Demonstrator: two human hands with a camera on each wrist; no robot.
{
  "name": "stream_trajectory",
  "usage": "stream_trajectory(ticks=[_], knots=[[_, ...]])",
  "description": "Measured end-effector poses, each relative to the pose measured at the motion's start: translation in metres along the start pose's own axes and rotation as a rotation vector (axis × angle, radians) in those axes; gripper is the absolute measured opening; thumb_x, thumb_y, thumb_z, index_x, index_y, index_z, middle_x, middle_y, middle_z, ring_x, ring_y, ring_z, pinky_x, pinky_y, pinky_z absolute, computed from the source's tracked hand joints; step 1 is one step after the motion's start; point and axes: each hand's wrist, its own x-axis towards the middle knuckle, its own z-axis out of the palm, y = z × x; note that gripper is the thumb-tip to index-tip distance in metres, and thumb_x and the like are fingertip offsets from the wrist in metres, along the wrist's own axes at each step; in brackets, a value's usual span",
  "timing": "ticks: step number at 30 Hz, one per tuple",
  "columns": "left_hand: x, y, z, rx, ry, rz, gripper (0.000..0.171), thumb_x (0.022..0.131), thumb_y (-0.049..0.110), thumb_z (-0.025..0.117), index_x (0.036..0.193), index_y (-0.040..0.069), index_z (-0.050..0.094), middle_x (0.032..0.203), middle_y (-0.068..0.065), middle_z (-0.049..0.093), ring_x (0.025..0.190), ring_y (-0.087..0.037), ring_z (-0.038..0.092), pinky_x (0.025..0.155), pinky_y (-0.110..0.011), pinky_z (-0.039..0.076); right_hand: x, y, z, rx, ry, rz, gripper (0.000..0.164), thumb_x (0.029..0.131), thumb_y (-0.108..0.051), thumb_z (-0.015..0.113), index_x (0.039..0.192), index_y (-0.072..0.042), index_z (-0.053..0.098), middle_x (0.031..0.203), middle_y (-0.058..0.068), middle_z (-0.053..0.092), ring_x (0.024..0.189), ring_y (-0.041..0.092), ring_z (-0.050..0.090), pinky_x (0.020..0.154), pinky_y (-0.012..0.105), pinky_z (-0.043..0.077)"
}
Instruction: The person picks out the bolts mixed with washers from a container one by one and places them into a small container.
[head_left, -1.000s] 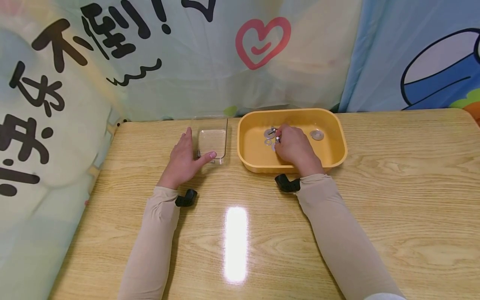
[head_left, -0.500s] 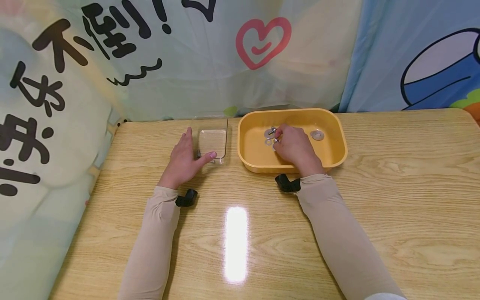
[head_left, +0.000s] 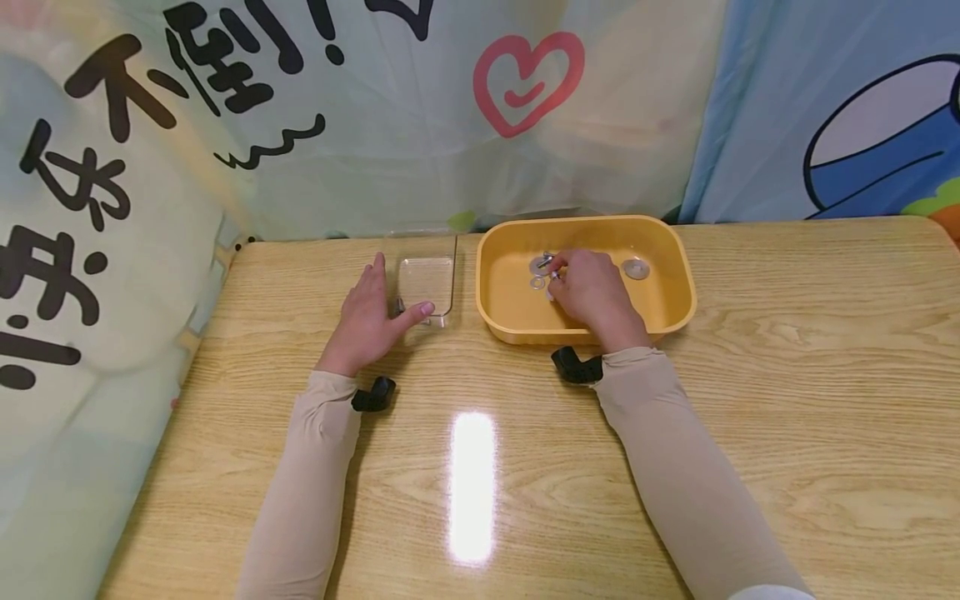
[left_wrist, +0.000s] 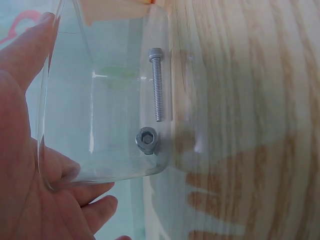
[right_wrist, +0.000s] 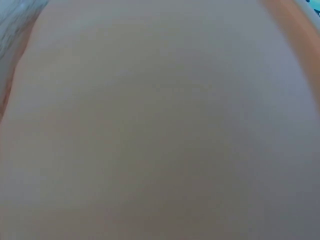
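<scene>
My left hand rests against a clear plastic box, its fingers straight along the left side and the thumb across the near rim. Inside the box, a long socket-head screw lies on the bottom and another screw points its hex socket at the left wrist camera. My right hand reaches into a yellow tray; thumb and index finger pinch a small silver screw, mostly hidden by the fingers. Beside the fingertips lie a large washer, a small ring washer and another screw.
More washers lie at the tray's right side. Box and tray stand side by side at the back of the wooden table, against a printed cloth. A blurred, skin-toned surface fills most of the right wrist view.
The right fingertips have shifted slightly around the screw, and less of it shows between them. My left hand, the box and the tray stay in place.
</scene>
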Motion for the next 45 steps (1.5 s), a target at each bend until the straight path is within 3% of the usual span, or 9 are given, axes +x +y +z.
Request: stream_trajectory(ticks=[5, 17, 27, 38, 45], knots=[[0.001, 0.000, 0.000, 0.001, 0.000, 0.006, 0.105, 0.097, 0.058, 0.057, 0.159, -0.002, -0.004, 0.166, -0.022, 0.004, 0.154, -0.034, 0.004, 0.122, -0.052, 0.009, -0.001, -0.001, -0.001, 0.013, 0.030, -0.014, 0.022, 0.095, -0.008, 0.057, 0.113, 0.001, 0.066, 0.085, 0.014, 0.065, 0.075, 0.029, 0.054, 0.066, 0.036, 0.041], [0.001, 0.001, 0.000, 0.008, 0.001, 0.008, 0.105, 0.097, 0.056, 0.058, 0.159, -0.003, -0.003, 0.166, -0.023, 0.005, 0.154, -0.035, 0.004, 0.122, -0.052, 0.009, -0.004, -0.006, -0.004, 0.059, 0.085, -0.057, 0.024, 0.094, -0.006, 0.058, 0.115, 0.002, 0.066, 0.101, 0.019, 0.067, 0.088, 0.032, 0.059, 0.080, 0.045, 0.048], [0.001, 0.001, 0.000, 0.016, 0.002, 0.013, 0.103, 0.098, 0.055, 0.058, 0.159, -0.003, -0.002, 0.166, -0.023, 0.005, 0.153, -0.036, 0.006, 0.122, -0.054, 0.011, -0.007, -0.012, -0.003, 0.080, 0.097, -0.110, 0.020, 0.097, -0.012, 0.063, 0.113, 0.001, 0.066, 0.098, 0.016, 0.065, 0.089, 0.032, 0.058, 0.083, 0.047, 0.047], [0.000, 0.001, -0.001, 0.017, 0.003, 0.015, 0.104, 0.098, 0.054, 0.059, 0.159, -0.003, -0.003, 0.165, -0.024, 0.006, 0.153, -0.037, 0.006, 0.121, -0.055, 0.011, -0.008, -0.025, 0.004, 0.088, 0.123, -0.170, 0.022, 0.091, -0.003, 0.056, 0.111, 0.000, 0.067, 0.092, 0.014, 0.066, 0.083, 0.031, 0.058, 0.080, 0.047, 0.047], [0.000, 0.000, -0.001, 0.016, 0.005, 0.012, 0.103, 0.098, 0.054, 0.058, 0.159, -0.004, -0.003, 0.165, -0.024, 0.006, 0.153, -0.037, 0.006, 0.121, -0.055, 0.011, -0.008, -0.035, 0.010, 0.060, 0.136, -0.207, 0.024, 0.091, -0.002, 0.057, 0.111, 0.000, 0.067, 0.093, 0.016, 0.068, 0.088, 0.034, 0.059, 0.080, 0.049, 0.046]])
